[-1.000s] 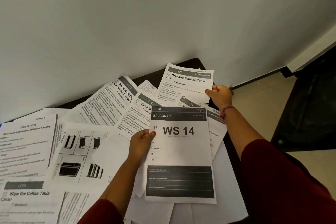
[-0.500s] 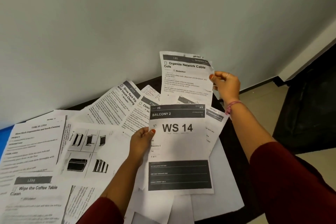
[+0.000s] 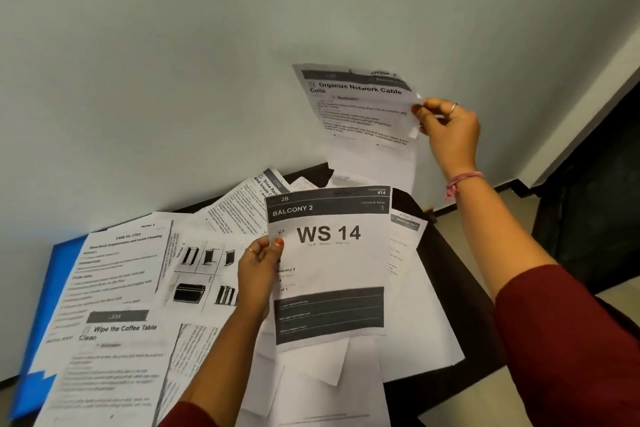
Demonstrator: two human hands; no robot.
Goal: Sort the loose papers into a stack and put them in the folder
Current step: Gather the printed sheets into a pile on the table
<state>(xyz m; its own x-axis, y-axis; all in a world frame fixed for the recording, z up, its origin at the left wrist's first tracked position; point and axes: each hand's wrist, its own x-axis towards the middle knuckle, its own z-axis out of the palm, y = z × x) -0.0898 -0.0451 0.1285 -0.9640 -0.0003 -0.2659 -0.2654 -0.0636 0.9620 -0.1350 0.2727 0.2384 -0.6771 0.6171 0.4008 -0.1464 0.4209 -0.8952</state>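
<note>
Pinching thin rectangular paper sheets (image 3: 360, 114), both hands (image 3: 446, 128)

Place: office or admin workroom, most likely.
Paperwork: printed task sheets (image 3: 114, 288) and a "WS 14" workstation label (image 3: 329, 267) spread over a dark tabletop (image 3: 446, 274).
Filing: blue folder (image 3: 65, 256) at 9 o'clock.
Surroundings: plain pale wall (image 3: 173, 80), dark skirting (image 3: 512, 189) at 3 o'clock.

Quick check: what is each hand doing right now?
Left hand: holds the WS 14 sheet by its left edge.
Right hand: pinches the network cable sheet, raised above the table.
</note>
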